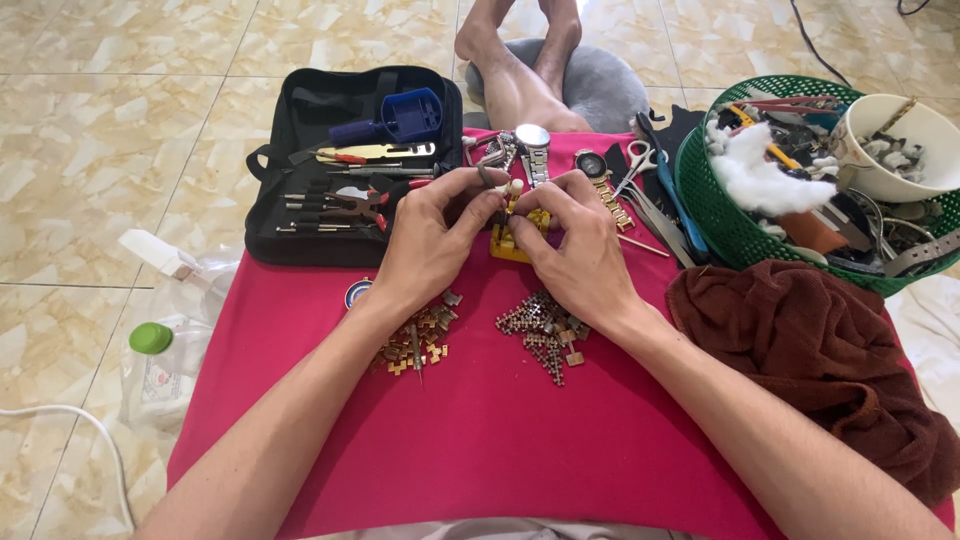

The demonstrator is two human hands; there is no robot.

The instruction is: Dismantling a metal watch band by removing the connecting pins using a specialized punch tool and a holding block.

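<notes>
Forearms reach in from the near edge of a red cloth (480, 440), and both hands meet toward its far edge. Between them stands a small yellow holder block (512, 240). The left hand (432, 240) is closed on a slim tool with a pale tip (508, 190) that points down at the block; the right hand (580, 245) has its fingers pinched together over the block's top. What sits under the fingertips is too hidden to name.

Just nearer the person lie two loose heaps of metal band links: one (420, 340) beside the left wrist, the other (545, 330) beside the right. Past the hands, by the far edge, lie a silver wristwatch (535, 150) and a gold-toned one (600, 180). An open black tool case (350, 160) lies off the far left corner, a green basket (735, 230) crammed with oddments at the far right, and a brown towel (830, 350) is bunched along the right edge.

The likely trouble is small parts going astray. A wrist sliding sideways would scatter either heap, and a link or pin flicked off the cloth would be hard to find on the patterned tile floor (120, 130). The tool could also skid off the block if the right hand's hold loosens, nicking a fingertip.
</notes>
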